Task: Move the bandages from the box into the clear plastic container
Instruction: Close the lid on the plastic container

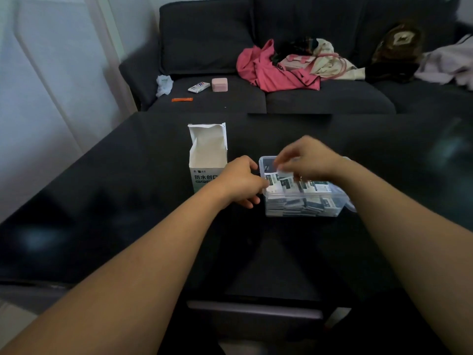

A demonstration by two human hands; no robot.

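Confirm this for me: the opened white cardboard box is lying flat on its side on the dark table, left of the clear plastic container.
Not quite. The head view shows the opened white cardboard box standing upright with its top flaps open, not lying on its side. The rest holds: it is on the dark table, left of the clear plastic container.

Box matt white cardboard; container clear glossy plastic; table glossy black; sofa dark matt cloth

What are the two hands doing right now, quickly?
Left hand: fingers curled against the left wall of the clear plastic container; a real grip cannot be told.
Right hand: over the container, pinching a bandage.
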